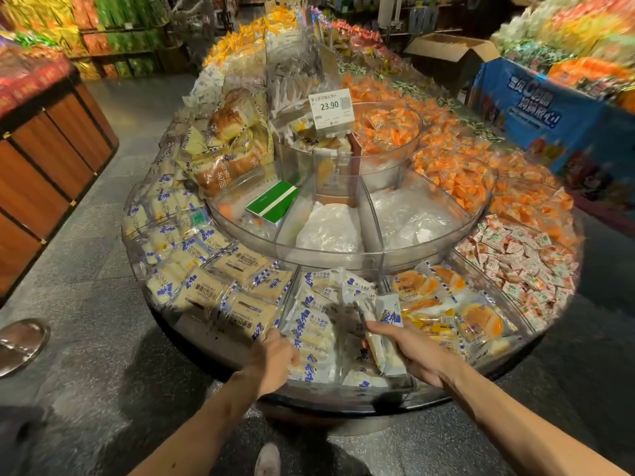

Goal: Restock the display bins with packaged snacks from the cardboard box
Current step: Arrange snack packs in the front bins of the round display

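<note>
A round tiered display of clear bins stands in front of me. Its nearest bin (374, 389) holds several white-and-blue snack packs (314, 324). My right hand (417, 352) grips a few of these packs (381, 324), upright over the bin's right side. At the bin's left edge my left hand (275, 359) rests with curled fingers on the packs; whether it holds one is hidden. An open cardboard box (450, 51) sits far back on the right.
The middle tier's bins (383, 254) hold crumpled clear plastic and a green box (271, 202). Bread packs fill the left bins, orange snacks (453, 176) the right ones. A price sign (331, 109) stands on top. A wooden stand (51, 159) flanks the left aisle.
</note>
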The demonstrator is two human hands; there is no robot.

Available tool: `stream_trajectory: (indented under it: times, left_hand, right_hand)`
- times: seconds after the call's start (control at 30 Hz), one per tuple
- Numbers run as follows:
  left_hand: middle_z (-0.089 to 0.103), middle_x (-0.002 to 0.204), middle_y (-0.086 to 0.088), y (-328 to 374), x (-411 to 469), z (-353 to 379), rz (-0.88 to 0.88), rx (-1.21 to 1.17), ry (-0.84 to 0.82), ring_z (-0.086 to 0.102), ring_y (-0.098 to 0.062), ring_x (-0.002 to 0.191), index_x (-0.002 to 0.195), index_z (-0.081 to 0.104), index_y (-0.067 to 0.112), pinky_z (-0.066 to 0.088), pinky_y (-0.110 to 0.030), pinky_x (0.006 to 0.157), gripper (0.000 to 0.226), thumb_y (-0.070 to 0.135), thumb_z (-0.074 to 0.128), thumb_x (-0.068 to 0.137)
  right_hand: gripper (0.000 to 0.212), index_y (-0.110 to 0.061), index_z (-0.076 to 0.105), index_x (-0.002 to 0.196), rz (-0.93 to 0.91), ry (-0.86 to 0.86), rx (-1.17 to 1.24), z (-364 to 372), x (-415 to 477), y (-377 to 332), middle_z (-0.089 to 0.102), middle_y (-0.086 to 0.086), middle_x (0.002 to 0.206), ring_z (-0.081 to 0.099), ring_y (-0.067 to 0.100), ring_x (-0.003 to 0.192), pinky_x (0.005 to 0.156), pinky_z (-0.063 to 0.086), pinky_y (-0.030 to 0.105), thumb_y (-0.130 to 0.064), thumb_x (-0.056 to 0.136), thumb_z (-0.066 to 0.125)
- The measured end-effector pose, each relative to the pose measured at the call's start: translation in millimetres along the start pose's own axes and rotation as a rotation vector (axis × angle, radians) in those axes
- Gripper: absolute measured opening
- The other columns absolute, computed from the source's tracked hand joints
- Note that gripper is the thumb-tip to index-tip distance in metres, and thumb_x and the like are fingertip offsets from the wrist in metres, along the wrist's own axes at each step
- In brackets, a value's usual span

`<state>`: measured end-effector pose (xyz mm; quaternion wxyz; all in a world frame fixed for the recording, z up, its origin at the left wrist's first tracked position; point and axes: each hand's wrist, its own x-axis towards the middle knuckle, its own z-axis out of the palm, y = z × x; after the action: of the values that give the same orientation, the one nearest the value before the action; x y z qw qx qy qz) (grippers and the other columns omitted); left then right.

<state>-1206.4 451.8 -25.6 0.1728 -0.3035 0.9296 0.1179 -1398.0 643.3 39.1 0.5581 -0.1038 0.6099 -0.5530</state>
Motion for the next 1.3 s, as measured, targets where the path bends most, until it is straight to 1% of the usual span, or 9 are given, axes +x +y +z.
stream_trajectory:
  times: [0.23,0.37,0.5,0.57,0.67,0.9,1.03,1.17,1.3]
  left_hand:
    - [0.054,0.13,0.003,0,2,-14,0.161,0.006,-0.045,0.044,-0.016,0.121,0.118,0.068,0.029,0.037,-0.034,0.109,0.024,0.021,0.055,0.1]
    - [0.065,0.122,-0.007,33,-4,-55,0.1,-0.856,-0.122,0.064,-0.008,0.092,0.132,0.056,0.02,0.056,-0.021,0.082,0.034,0.036,0.05,0.102]
    - [0.062,0.123,-0.02,58,-13,-84,-0.004,-1.316,-0.353,0.068,-0.018,0.076,0.136,0.036,0.026,0.055,-0.029,0.062,0.065,0.07,0.042,0.088]
    - [0.049,0.14,-0.017,61,-14,-87,-0.01,-1.279,-0.383,0.069,-0.017,0.073,0.148,0.029,0.019,0.056,-0.029,0.063,0.078,0.069,0.044,0.089]
    - [0.049,0.137,-0.011,57,-8,-83,0.011,-1.185,-0.352,0.068,-0.014,0.071,0.151,0.031,0.008,0.055,-0.026,0.061,0.071,0.044,0.057,0.096]
    - [0.062,0.088,-0.006,1,7,-71,0.056,-0.997,-0.056,0.06,-0.01,0.065,0.098,0.064,0.003,0.051,-0.027,0.055,0.013,0.015,0.059,0.098]
    - [0.059,0.098,-0.01,-23,8,-48,0.105,-0.849,0.105,0.059,-0.017,0.067,0.095,0.057,0.018,0.055,-0.029,0.055,0.015,0.003,0.058,0.094]
    - [0.056,0.079,0.003,-21,12,-25,0.002,-0.718,0.177,0.049,0.002,0.051,0.095,0.058,0.015,0.039,-0.013,0.046,0.011,0.005,0.054,0.098]
    - [0.058,0.091,0.001,-19,15,-4,-0.059,-0.537,0.238,0.055,-0.012,0.076,0.105,0.063,0.024,0.042,-0.02,0.059,0.009,0.02,0.056,0.1]
  right_hand:
    - [0.107,-0.015,0.05,0.138,0.039,-0.022,-0.067,-23,12,17,0.061,0.006,0.137,0.057,0.023,0.126,0.111,0.04,0.054,-0.052,0.048,0.094]
    - [0.043,-0.01,0.053,0.109,-0.01,-0.021,-0.182,-1,-11,-8,0.075,-0.001,0.087,0.062,-0.004,0.063,0.062,0.051,0.012,-0.023,0.08,0.081]
    - [0.03,-0.011,0.064,0.107,-0.055,-0.049,-0.367,7,-16,-16,0.078,-0.004,0.084,0.072,0.006,0.074,0.076,0.057,0.028,-0.013,0.082,0.08]
    - [0.032,-0.015,0.069,0.108,-0.065,-0.05,-0.484,10,-18,-19,0.078,-0.004,0.094,0.074,0.015,0.088,0.089,0.056,0.039,-0.02,0.079,0.084]
    - [0.027,-0.019,0.069,0.106,-0.078,-0.07,-0.528,14,-20,-21,0.076,-0.01,0.082,0.068,-0.001,0.068,0.068,0.051,0.019,-0.022,0.082,0.082]
    - [0.016,-0.005,0.066,0.101,-0.09,0.065,-0.431,6,-18,-19,0.075,-0.002,0.07,0.066,0.003,0.055,0.06,0.058,0.025,-0.015,0.09,0.073]
    - [0.039,-0.005,0.063,0.108,-0.063,0.069,-0.514,6,-21,-21,0.075,0.021,0.092,0.074,0.026,0.093,0.101,0.049,0.045,-0.033,0.085,0.076]
    - [0.07,0.0,0.051,0.13,0.032,-0.018,-0.585,11,-20,-21,0.065,0.006,0.114,0.055,-0.007,0.078,0.114,0.034,0.034,-0.051,0.085,0.071]
    - [0.046,-0.006,0.048,0.134,0.071,-0.062,-0.687,15,-17,-24,0.038,0.012,0.157,0.04,-0.016,0.097,0.072,0.034,0.001,-0.018,0.091,0.059]
